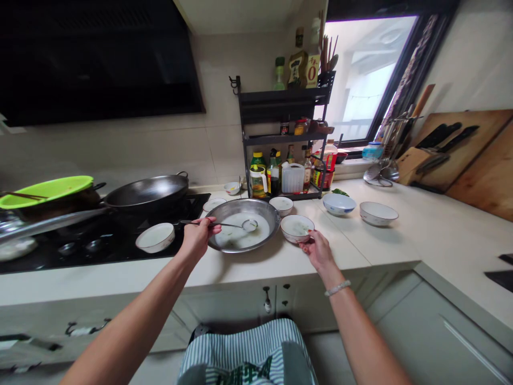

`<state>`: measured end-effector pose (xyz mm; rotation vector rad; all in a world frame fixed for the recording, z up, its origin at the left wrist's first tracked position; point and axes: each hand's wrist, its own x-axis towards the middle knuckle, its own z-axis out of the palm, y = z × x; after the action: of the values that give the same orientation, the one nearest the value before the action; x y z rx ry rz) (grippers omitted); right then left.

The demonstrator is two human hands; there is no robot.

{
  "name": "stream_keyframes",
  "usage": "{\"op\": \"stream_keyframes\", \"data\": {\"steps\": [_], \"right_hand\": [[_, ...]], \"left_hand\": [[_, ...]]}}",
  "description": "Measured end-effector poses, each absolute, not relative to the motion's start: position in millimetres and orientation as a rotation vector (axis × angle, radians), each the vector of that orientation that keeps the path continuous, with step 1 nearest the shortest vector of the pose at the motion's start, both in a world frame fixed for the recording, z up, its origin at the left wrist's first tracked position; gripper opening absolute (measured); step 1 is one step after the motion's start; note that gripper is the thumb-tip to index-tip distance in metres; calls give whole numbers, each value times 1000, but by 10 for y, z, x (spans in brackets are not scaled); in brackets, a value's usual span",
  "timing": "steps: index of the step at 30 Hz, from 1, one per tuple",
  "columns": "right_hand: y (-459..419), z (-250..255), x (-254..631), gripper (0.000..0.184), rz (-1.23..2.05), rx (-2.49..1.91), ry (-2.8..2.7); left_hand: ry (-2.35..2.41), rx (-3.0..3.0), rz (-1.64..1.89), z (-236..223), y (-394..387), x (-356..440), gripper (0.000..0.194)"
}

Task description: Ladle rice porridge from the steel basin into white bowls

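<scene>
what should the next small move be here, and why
I'd probably scoop with the ladle and bring it over to the near bowl: the left hand holds the ladle over pale liquid in the metal basin, and the right hand is at that bowl's rim, just beside the basin.

A bare strip of the desk (248, 270) runs before the metal basin (273, 225); a wider stretch lies open right of the rightmost bowl (379, 218). Behind the basin's right side, a small bowl (288, 209) and the rack (276, 99) block the way; leftward, a filled bowl (157, 247) (on the stove (120, 235)) stands before the wok (146, 192).
</scene>
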<state>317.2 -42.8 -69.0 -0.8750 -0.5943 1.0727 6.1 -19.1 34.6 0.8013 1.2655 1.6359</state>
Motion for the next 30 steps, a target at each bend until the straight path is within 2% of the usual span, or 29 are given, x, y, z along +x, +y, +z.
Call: {"op": "stream_keyframes", "data": {"steps": [19,30], "right_hand": [[-447,-673,3166,29,1075,-863,-593],[-438,-681,3171,30,1093,-863,-581]], "left_hand": [[1254,792,1640,419,-197,117,16],[1155,782,1576,670,-198,562,19]]}}
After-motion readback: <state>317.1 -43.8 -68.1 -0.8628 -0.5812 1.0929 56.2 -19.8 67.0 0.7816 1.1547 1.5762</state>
